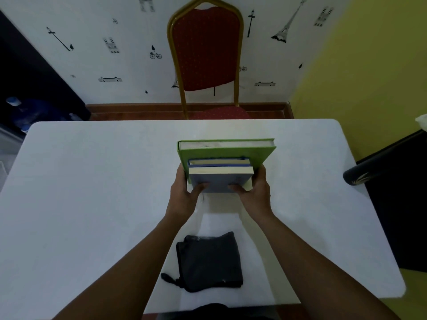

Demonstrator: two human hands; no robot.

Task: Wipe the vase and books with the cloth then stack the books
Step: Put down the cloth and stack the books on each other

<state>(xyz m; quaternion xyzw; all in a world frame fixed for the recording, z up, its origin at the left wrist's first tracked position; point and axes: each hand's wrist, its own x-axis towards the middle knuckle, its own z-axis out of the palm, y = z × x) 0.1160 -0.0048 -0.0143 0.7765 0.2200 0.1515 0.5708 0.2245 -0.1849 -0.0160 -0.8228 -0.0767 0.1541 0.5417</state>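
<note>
A stack of books is held above the middle of the white table (92, 181), tilted with page edges facing me. The large green book (258, 153) is farthest from me. Two smaller blue books (219, 181) lie against its near side. My left hand (184, 195) grips the stack's left lower corner, thumb on the blue cover. My right hand (256, 192) grips the right lower corner the same way. A folded dark grey cloth (209, 262) lies on the table between my forearms, near the front edge. No vase is recognisable to me.
A red chair with a gold frame (205, 54) stands behind the table's far edge against the patterned wall. A dark cylindrical object (358, 176) lies on dark furniture just off the table's right edge. Water bottles (23, 112) sit on the floor at left.
</note>
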